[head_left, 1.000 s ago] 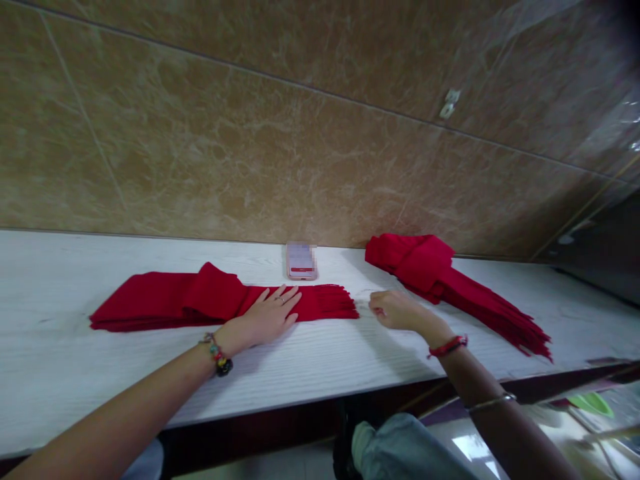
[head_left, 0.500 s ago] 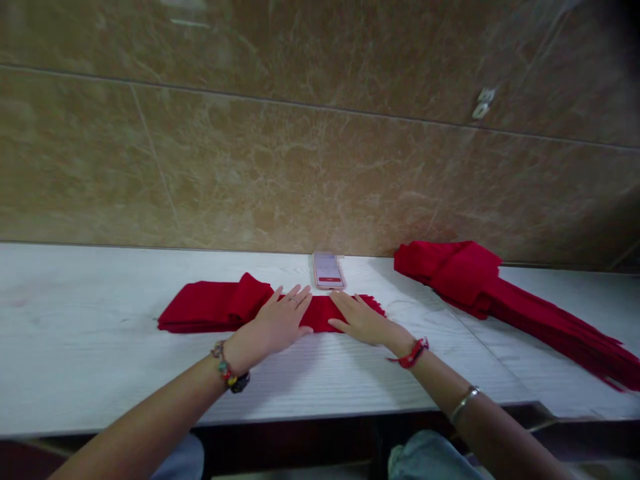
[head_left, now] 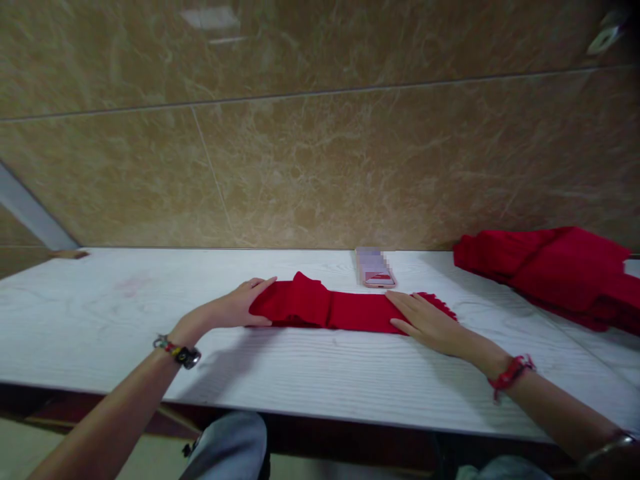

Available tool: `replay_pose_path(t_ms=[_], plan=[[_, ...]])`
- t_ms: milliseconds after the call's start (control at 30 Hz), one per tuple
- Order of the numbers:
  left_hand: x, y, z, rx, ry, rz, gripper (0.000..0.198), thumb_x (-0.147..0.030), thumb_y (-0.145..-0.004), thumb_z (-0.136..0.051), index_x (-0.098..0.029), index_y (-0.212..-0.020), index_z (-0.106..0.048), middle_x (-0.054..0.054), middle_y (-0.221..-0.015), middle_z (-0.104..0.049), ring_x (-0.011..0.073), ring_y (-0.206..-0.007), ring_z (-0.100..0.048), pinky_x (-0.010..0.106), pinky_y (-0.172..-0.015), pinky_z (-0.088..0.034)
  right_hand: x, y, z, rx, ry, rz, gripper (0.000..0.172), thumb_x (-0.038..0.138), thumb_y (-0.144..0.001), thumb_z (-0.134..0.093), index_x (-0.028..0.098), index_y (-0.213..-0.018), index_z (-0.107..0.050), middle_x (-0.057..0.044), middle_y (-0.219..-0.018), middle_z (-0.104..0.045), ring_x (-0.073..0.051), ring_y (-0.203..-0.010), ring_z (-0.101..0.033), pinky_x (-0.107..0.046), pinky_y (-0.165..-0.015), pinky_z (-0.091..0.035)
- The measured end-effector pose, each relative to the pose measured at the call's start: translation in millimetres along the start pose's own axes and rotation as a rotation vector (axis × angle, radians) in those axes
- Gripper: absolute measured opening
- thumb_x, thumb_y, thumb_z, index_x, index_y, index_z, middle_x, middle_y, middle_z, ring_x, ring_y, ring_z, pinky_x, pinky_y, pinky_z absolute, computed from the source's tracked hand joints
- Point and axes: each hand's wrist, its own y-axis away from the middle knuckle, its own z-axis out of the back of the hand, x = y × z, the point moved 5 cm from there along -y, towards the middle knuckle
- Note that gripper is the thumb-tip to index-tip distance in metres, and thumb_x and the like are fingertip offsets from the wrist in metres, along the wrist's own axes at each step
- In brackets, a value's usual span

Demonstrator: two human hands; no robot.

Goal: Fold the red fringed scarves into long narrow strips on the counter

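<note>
A long strip of folded red cloth (head_left: 360,312) lies across the white table, with a raised fold left of its middle and a jagged right end. My left hand (head_left: 235,307) is curved round the strip's left end, its fingers at the far edge and the thumb at the near edge. What its palm covers is hidden. Flat on the right part of the strip rests my right hand (head_left: 427,323), fingers stretched out toward the left. Just behind the strip, near the right fingertips, is a phone (head_left: 377,268) with its screen lit.
More red cloth (head_left: 545,270) is heaped at the right against the tiled wall (head_left: 320,167). The white table (head_left: 320,373) ends at a near edge above my knees. A pale upright strip (head_left: 33,207) stands at the far left.
My left hand has gone from lying flat on the middle of the cloth to its left end. My right hand stays on the right part. The view has shifted left.
</note>
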Motion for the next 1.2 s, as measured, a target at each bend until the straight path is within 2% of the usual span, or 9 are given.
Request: replay_pose_path(t_ms=[100, 200, 400, 533, 667, 800, 967, 1100, 1200], plan=[[-13.0, -5.7, 2.1, -0.047, 0.021, -0.067, 0.080, -0.050, -0.069, -0.053, -0.011, -0.134, -0.027, 0.016, -0.131, -0.037, 0.0247, -0.119, -0.038, 0.034, -0.101, -0.027, -20.0, 13.1, 1.7, 0.046, -0.010, -0.016, 0.058, 0.048, -0.088, -0.023, 0.013, -0.132, -0.033, -0.014, -0.132, -0.041, -0.026, -0.122, -0.037, -0.046, -0.100, -0.031], [-15.3, -10.6, 1.0, -0.157, 0.103, -0.030, 0.081, -0.050, -0.069, -0.053, -0.011, -0.134, -0.025, 0.017, -0.136, -0.030, 0.0270, -0.124, -0.030, 0.039, -0.102, -0.025, -47.1, 34.3, 4.7, 0.098, -0.020, -0.052, 0.059, 0.048, -0.088, -0.024, 0.013, -0.134, -0.030, -0.013, -0.134, -0.039, -0.025, -0.123, -0.035, -0.046, -0.101, -0.029], [-28.4, -20.9, -30.1, -0.147, 0.631, 0.056, 0.084, -0.045, -0.073, -0.050, -0.015, -0.138, -0.007, 0.018, -0.132, -0.039, 0.0228, -0.107, -0.051, 0.038, -0.088, -0.043, -82.6, 66.5, 11.8, 0.096, -0.033, -0.135, 0.058, 0.048, -0.087, -0.026, 0.016, -0.135, -0.030, -0.013, -0.134, -0.039, -0.026, -0.122, -0.036, -0.048, -0.101, -0.029], [-45.8, -32.2, -27.7, -0.353, 0.642, 0.064, 0.079, -0.037, -0.066, -0.056, -0.013, -0.134, -0.023, 0.017, -0.127, -0.044, 0.0232, -0.101, -0.055, 0.037, -0.083, -0.046, -82.5, 66.1, 14.1, 0.094, -0.045, -0.156, 0.060, 0.051, -0.085, -0.026, 0.014, -0.133, -0.033, -0.013, -0.133, -0.040, -0.025, -0.122, -0.036, -0.045, -0.102, -0.028], [-50.8, -35.1, -19.2, -0.438, 0.534, 0.124, 0.065, -0.026, -0.063, -0.056, -0.012, -0.125, -0.039, 0.009, -0.100, -0.063, 0.0207, -0.087, -0.060, 0.033, -0.076, -0.049, -81.2, 64.0, 13.7, 0.108, -0.050, -0.170, 0.064, 0.054, -0.085, -0.024, 0.012, -0.132, -0.035, -0.015, -0.133, -0.040, -0.024, -0.122, -0.037, -0.043, -0.103, -0.028], [-33.2, -23.0, 2.9, -0.478, 0.296, 0.174, 0.066, -0.015, -0.065, -0.048, -0.016, -0.129, -0.035, 0.008, -0.104, -0.062, 0.0192, -0.084, -0.061, 0.030, -0.075, -0.048, -84.6, 65.4, 10.2, 0.093, -0.054, -0.172, 0.065, 0.055, -0.084, -0.024, 0.011, -0.131, -0.036, -0.015, -0.133, -0.041, -0.025, -0.122, -0.037, -0.043, -0.102, -0.029], [20.1, -3.4, 28.8, -0.502, -0.024, 0.280, 0.069, -0.016, -0.068, -0.046, -0.015, -0.134, -0.027, 0.012, -0.112, -0.055, 0.0253, -0.102, -0.054, 0.037, -0.087, -0.042, -88.7, 67.0, 6.5, 0.039, -0.077, -0.153, 0.062, 0.054, -0.084, -0.026, 0.015, -0.132, -0.036, -0.012, -0.132, -0.043, -0.027, -0.120, -0.039, -0.046, -0.101, -0.031], [38.9, 0.9, 9.8, -0.467, 0.037, 0.232, 0.071, -0.031, -0.074, -0.047, -0.010, -0.136, -0.020, 0.017, -0.123, -0.046, 0.0272, -0.112, -0.046, 0.041, -0.094, -0.035, -91.4, 68.1, 3.3, 0.018, -0.087, -0.149, 0.059, 0.053, -0.084, -0.029, 0.019, -0.133, -0.035, -0.010, -0.132, -0.043, -0.027, -0.120, -0.040, -0.046, -0.101, -0.031], [41.7, -0.3, -10.7, -0.439, 0.222, 0.236, 0.097, -0.040, -0.062, -0.063, -0.008, -0.137, -0.011, 0.018, -0.124, -0.046, 0.0286, -0.114, -0.043, 0.043, -0.096, -0.034, -94.4, 69.6, -0.3, 0.023, -0.080, -0.164, 0.059, 0.052, -0.084, -0.030, 0.019, -0.133, -0.033, -0.010, -0.133, -0.042, -0.026, -0.122, -0.037, -0.044, -0.102, -0.029]])
